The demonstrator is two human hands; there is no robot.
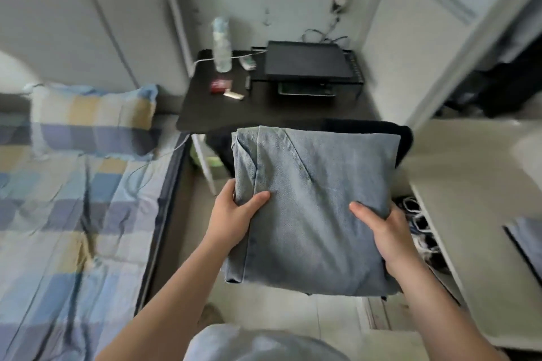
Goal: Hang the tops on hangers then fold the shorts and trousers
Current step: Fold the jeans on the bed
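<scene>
A folded stack of clothes fills the middle of the head view, held in the air above the floor. Its top piece is a pair of light blue jeans (316, 202), folded into a thick rectangle. A dark garment (403, 141) shows under it at the far right edge. My left hand (236, 214) grips the stack's near left side, thumb on top. My right hand (384, 231) grips the near right side, thumb on top, fingers hidden below.
A bed (73, 214) with a checked sheet and a pillow (93, 117) lies to the left. A black side table (264, 102) with a bottle (221, 44), a black device (308, 63) and small items stands ahead. A white cabinet top (481, 184) is at right, shoes (419, 226) beside it.
</scene>
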